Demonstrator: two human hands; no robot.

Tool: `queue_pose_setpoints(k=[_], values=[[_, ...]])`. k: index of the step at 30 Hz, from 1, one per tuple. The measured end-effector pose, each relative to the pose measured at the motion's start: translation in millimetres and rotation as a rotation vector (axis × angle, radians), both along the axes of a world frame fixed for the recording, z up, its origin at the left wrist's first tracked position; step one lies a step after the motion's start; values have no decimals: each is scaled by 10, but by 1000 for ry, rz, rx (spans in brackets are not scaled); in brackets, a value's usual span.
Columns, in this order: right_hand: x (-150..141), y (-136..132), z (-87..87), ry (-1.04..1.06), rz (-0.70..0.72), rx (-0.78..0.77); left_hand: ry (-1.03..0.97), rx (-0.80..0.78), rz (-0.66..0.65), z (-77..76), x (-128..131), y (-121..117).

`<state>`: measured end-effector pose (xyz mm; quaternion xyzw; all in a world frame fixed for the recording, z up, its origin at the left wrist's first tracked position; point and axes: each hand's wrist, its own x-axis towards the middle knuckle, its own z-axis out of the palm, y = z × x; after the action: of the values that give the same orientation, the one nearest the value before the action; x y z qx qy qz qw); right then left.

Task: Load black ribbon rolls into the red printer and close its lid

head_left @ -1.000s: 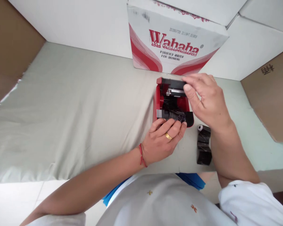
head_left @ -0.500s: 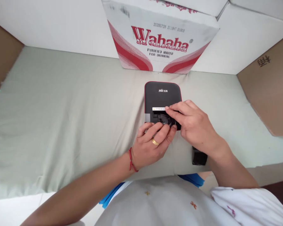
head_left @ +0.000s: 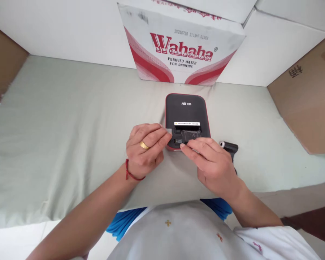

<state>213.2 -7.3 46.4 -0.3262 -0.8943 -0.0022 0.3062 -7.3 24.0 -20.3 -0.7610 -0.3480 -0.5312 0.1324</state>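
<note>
The right hand (head_left: 216, 161) should ease the black film (head_left: 190, 135) flat, the left hand (head_left: 147, 146) bracing the device (head_left: 185, 114) (either grip's hold cannot be told).

- The person's right hand (head_left: 213, 166) has its fingertips at the near end of the black film (head_left: 191, 134); whether they pinch it cannot be told.
- Just left of that grip, the left hand (head_left: 148, 146) has bent fingers at the near-left corner of the device (head_left: 185, 112), black with red edging, beside a grey tab (head_left: 168, 131).
- Just beyond the right fingertips, the film lies at the device's slot, under a white label strip (head_left: 186, 124).
- Right of the grip lies a dark roll (head_left: 229, 147), partly hidden by the hand.
- Farther beyond the grip stands a Wahaha carton (head_left: 181, 47).
</note>
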Motion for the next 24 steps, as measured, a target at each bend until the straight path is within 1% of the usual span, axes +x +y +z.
queue_pose_setpoints(k=[2,4,7,12,16,20,22,24], values=[[-3,-29,-10,1,-18,-1,12,16,-14,-10,-10,8],[-3,-38,-27,10,-30,-19,17,-7,-3,-18,-16,0],[-1,-39,-56,36,-36,-48,25,-54,40,-18,-36,-9],[7,-35,-81,73,-29,-76,46,-18,112,14,-57,-12],[-2,-37,-75,74,-23,-90,63,-123,136,95,-20,-19],[-5,-44,-29,49,-27,-95,96,-172,145,152,29,-6],[23,-14,25,46,-3,-126,78,-179,154,125,49,5],[77,72,95,51,16,-172,50,-163,161,60,64,12]])
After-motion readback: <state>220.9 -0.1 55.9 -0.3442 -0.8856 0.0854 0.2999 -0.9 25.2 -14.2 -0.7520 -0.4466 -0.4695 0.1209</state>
